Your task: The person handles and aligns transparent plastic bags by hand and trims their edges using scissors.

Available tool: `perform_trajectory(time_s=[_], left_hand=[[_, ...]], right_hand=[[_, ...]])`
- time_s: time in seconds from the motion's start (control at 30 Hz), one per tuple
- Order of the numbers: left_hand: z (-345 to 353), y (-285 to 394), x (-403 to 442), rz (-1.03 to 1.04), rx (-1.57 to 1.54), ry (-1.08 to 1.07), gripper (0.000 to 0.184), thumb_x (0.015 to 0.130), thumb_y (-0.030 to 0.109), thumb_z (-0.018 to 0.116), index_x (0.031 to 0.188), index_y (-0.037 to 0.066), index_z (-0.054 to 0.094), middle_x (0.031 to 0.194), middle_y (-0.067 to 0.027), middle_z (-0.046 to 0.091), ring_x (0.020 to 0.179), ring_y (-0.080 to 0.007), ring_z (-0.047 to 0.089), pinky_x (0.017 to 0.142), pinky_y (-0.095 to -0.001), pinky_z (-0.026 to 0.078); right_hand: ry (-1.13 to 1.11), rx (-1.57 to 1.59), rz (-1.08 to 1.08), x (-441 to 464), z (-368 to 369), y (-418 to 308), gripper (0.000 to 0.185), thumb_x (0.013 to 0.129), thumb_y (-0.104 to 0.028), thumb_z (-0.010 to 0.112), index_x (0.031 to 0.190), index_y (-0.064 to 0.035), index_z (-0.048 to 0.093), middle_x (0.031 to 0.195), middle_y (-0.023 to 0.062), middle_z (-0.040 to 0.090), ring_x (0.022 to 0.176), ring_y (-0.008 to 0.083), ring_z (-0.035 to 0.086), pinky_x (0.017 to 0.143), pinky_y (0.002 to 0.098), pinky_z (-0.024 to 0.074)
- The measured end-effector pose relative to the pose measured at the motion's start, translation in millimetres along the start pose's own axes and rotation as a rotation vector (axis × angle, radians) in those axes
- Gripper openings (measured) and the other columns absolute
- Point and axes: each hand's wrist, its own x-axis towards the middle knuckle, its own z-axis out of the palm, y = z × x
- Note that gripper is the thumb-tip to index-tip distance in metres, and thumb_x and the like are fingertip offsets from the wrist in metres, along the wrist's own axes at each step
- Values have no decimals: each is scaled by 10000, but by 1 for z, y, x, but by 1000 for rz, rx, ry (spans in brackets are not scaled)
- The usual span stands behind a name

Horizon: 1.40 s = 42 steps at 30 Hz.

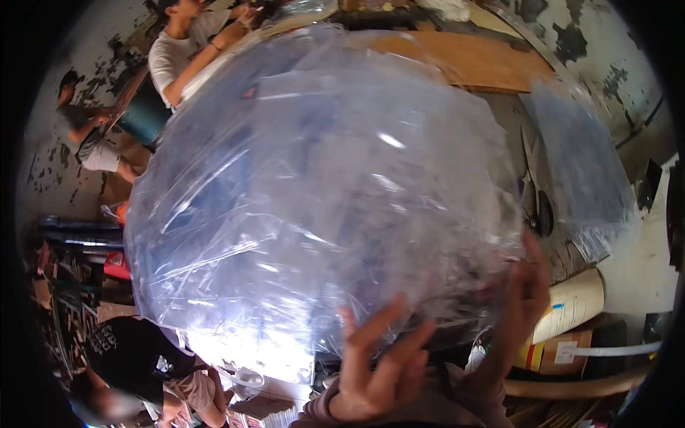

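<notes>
Peeling wall (571, 43) at two o'clock, beyond a crowded bench (503, 110). Over the middle of the bench, a broad, wrinkled heap of clear plastic sheeting (307, 171). Between five and six o'clock, at the near edge, left hand (378, 364) with fingers spread apart, seemingly gripping nothing. At four o'clock, right hand (524, 303) raised by the sheeting's edge, too blurred to tell whether pinching or merely touching. Scissors (539, 200) at three o'clock, lying unheld, just beside a second plastic sheet (581, 157). Judging by the slack folds, probably mid-handling: already spread wide, not yet flat; impossible to tell how much remains.
</notes>
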Motion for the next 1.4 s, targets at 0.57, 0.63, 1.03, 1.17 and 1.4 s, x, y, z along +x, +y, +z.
perform_trajectory(time_s=[0.57,0.63,1.03,1.17,1.4], left_hand=[[9,-33,-12,-110,358,362,319,680,48,744,987,69,662,781,-27,522,657,-169,484,563,-276,381],[10,-27,-12,-30,271,283,288,683,24,730,961,65,666,779,-23,533,653,-152,497,551,-264,395],[16,-15,-19,168,172,29,674,706,90,761,1171,-70,300,897,-147,651,705,-223,658,624,-248,497],[18,-20,-24,203,108,37,744,715,114,762,1204,-79,235,909,-152,641,692,-214,659,628,-241,500],[25,-34,-35,280,-31,202,771,691,67,767,1268,-39,267,907,-174,634,653,-210,654,494,-218,496]], right_hand=[[-347,-306,-466,-39,32,2,197,740,44,562,912,-12,640,974,126,654,890,244,601,777,320,472],[-352,-270,-426,-37,30,2,162,765,-11,577,915,-10,639,984,126,652,879,251,597,777,326,465],[-487,9,-94,-32,21,-2,143,663,-43,721,776,-54,634,965,83,655,887,216,578,786,316,423],[-500,-33,-137,-30,22,-6,150,644,-50,736,758,-60,639,954,65,651,869,206,573,777,310,423],[-555,-107,-117,-29,19,-5,115,658,-29,713,750,-60,650,907,26,635,851,185,563,759,294,424]])
